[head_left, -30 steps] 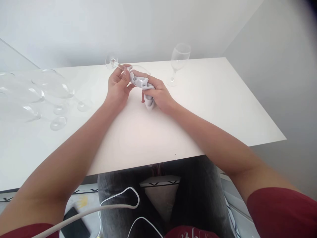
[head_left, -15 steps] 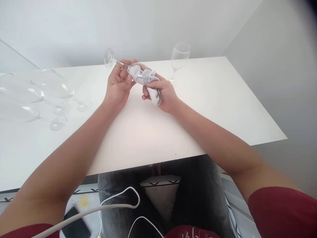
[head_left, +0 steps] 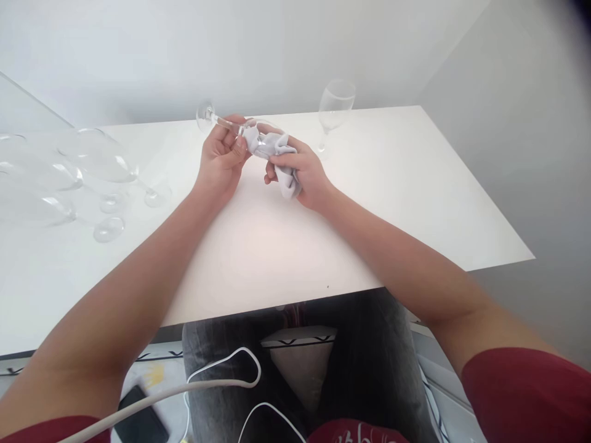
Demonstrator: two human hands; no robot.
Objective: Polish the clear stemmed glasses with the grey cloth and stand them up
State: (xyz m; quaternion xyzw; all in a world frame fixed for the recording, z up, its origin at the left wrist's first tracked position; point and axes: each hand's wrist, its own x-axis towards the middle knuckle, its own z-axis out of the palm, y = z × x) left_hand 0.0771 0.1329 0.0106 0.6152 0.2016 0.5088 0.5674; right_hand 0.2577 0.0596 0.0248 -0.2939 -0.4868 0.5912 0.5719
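1. Nearest, one dark-red fabric shirt (head_left: pixel 355 431) carries pale lettering, cut off by the lower edge and not readable as a whole word.
2. White flexible cabling (head_left: pixel 221 384) loops across the grey-black denim trousers (head_left: pixel 212 369); how many cables there are is unclear.
3. One black, flat, rectangular object (head_left: pixel 141 418) lies at lower left, with no visible brand. Black V-shaped marks (head_left: pixel 289 342) show on a pale strip below the table.
4. Over the one white, smooth-topped table (head_left: pixel 277 258), the right hand (head_left: pixel 308 167) grips one pale grey, crumpled cloth (head_left: pixel 289 183), bunched at the held glass's bowl; how far inside cannot be told.
5. The left hand (head_left: pixel 221 154) is closed around one clear stemmed drinking glass (head_left: pixel 224 122), tilted sideways, foot to the left.
6. Three large transparent wine glasses (head_left: pixel 96 154) are at far left, bowls towards the left edge.
7. One small clear wine glass (head_left: pixel 337 104) stands upright near the back edge. No glass shows a label.
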